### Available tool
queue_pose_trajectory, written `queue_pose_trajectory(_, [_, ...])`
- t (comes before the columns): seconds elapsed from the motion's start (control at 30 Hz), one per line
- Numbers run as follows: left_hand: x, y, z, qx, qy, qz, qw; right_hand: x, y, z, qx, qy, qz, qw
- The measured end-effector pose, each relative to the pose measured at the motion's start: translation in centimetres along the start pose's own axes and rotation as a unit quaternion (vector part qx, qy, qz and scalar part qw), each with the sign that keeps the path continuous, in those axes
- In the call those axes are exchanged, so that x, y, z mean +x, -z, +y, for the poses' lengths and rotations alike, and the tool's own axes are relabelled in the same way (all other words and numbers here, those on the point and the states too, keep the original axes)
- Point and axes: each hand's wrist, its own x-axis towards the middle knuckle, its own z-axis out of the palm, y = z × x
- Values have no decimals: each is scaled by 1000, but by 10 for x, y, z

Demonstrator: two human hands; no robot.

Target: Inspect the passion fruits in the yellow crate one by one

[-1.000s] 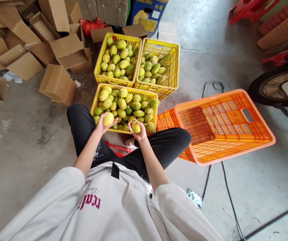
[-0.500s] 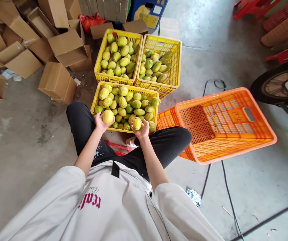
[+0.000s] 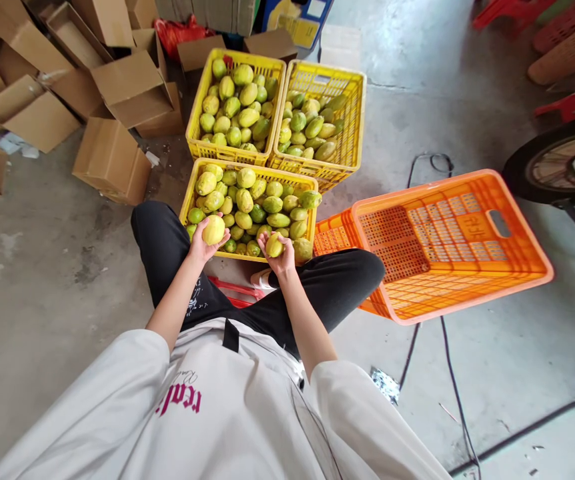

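- Far left, a jumble of cardboard boxes lies on the grey concrete floor: flat brown board, flaps open, sharp corners.
- The left hand is palm up, fingers loosely curled. It cradles a pale yellow fruit, round and smooth-skinned, at the near left corner of the near yellow crate.
- That crate sits right in front of the knees. It is rigid plastic lattice, heaped with the same oval fruit, matte skins running from green to yellow.
- The right hand is half closed, and its fingers wrap a smaller yellow-green fruit just over the crate's near rim.
- By the look of it, this is the checking step: one fruit in each hand, both raised and turned toward the eye, neither set down yet.
- Whichever way these two go, my read is that the move wants a soft release. The skins look easy to bruise, and the pile is rounded enough to roll.
- Behind, the back left crate is brim-full, and the back right crate is lower, its mesh wall showing.
- To the right, the orange crate tilts up against the right leg, with perforated floor, a handle slot and nothing visible inside.
- Far right, a dark wheel pokes in at the edge, and a black cable snakes across the floor.
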Motion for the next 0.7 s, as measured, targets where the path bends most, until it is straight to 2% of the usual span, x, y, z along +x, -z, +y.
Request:
queue_pose_trajectory(0.2, [7,5,-3,34,26,2,999,3,1,3,-27,-49,4,998])
queue_pose_trajectory(0.4, [15,5,-4,70,32,56,995,7,4,1,-25,-69,39,997])
queue_pose_trajectory(0.57, [16,5,-4,83,34,77,993,6,3,1,-14,-55,38,998])
queue_pose_trajectory(0.7, [14,5,-2,40,26,96,994,3,0,-1,31,-27,15,999])
